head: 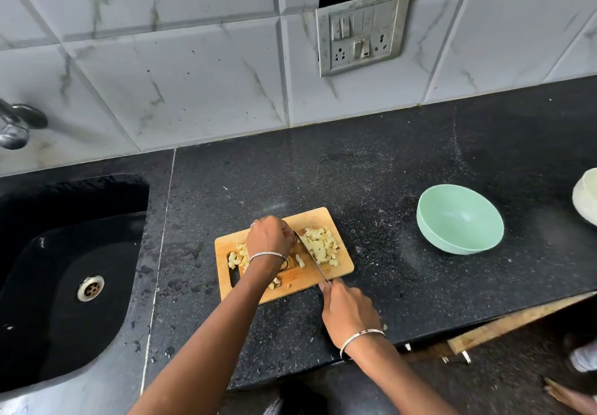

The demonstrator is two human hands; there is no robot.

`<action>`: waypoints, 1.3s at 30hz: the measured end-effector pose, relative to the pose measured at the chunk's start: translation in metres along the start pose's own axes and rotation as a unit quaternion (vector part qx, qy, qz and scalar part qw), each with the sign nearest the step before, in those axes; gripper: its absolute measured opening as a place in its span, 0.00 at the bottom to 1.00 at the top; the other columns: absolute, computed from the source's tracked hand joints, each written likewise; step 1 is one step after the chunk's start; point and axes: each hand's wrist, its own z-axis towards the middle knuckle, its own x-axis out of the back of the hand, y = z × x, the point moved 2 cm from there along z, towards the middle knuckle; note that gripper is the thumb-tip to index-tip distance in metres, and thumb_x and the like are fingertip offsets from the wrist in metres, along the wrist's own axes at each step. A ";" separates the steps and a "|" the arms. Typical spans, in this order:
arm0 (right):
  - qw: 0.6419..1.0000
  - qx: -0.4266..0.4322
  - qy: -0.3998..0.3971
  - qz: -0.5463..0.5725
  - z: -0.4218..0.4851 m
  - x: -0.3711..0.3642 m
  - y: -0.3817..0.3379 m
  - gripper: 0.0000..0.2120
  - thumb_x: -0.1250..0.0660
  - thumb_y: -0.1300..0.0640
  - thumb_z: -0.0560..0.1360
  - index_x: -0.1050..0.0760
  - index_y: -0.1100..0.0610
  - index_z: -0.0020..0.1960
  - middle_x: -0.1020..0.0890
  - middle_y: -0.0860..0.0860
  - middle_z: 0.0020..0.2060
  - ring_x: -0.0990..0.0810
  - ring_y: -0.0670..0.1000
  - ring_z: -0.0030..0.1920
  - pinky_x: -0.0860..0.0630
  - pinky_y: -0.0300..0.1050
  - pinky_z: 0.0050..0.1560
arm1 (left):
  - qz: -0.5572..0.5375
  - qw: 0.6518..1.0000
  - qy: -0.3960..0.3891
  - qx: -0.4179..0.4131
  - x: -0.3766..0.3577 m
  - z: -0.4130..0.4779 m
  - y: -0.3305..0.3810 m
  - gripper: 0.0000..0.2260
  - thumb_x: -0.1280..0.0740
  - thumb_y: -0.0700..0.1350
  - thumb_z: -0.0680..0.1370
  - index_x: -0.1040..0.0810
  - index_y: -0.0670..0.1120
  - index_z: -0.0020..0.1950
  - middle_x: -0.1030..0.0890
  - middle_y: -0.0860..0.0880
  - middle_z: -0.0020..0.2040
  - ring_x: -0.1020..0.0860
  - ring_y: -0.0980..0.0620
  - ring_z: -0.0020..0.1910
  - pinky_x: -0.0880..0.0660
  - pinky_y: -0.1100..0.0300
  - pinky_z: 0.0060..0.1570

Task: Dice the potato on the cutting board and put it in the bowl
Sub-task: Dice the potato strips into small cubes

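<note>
Step in hand: dicing, judged near the end, since most of the potato [319,246] lies as small cubes on the right half of the cutting board [318,219], with a smaller heap [237,254] at the board's left end by the handle slot. The right grip [349,313] sits just off the board's near edge, fingers wrapped tight round the handle of the knife [311,258], forefinger stretched toward the blade. The blade runs diagonally across the board, between the left grip [269,237] and the right heap. The left grip is over the middle of the board, knuckles up and fingers bent down right beside the blade. Its tips are hidden under the hand, so I cannot tell whether it pinches an uncut piece or only presses on it. To do this well: keep the fingertips tucked back behind the knuckles, use short straight chops, keep the blade tip low, and don't scatter cubes off the board's right edge. The bowl [429,230], pale green, stands on the table [371,172] well to the right of the board, with no potato in it, so the transfer is not yet done. A sink [64,253] is set in the table to the left of the board.
</note>
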 end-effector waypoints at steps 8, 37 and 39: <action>0.999 -0.008 -0.002 -0.051 0.003 -0.007 -0.005 0.19 0.52 0.45 0.84 0.30 0.57 0.59 0.20 0.56 0.54 0.20 0.61 0.56 0.31 0.50 0.42 | 0.004 1.000 -0.017 -0.004 -0.001 0.002 -0.001 0.06 0.33 0.42 0.69 0.18 0.47 0.33 0.19 0.47 0.35 0.21 0.45 0.38 0.22 0.55 0.39; 0.992 0.002 -0.083 0.095 -0.002 -0.008 0.010 0.24 0.51 0.40 0.82 0.23 0.54 0.47 0.18 0.55 0.43 0.19 0.59 0.47 0.27 0.49 0.43 | 0.000 0.998 -0.053 -0.031 0.043 -0.051 -0.009 0.14 0.27 0.44 0.72 0.20 0.48 0.57 0.17 0.49 0.52 0.21 0.47 0.53 0.25 0.56 0.50; 0.996 -0.001 -0.062 0.059 -0.005 -0.013 0.006 0.23 0.52 0.40 0.82 0.25 0.54 0.51 0.18 0.56 0.48 0.19 0.61 0.51 0.30 0.50 0.42 | 0.002 0.998 -0.054 -0.021 0.032 -0.060 -0.012 0.19 0.24 0.46 0.70 0.23 0.47 0.59 0.18 0.48 0.54 0.21 0.46 0.54 0.26 0.55 0.50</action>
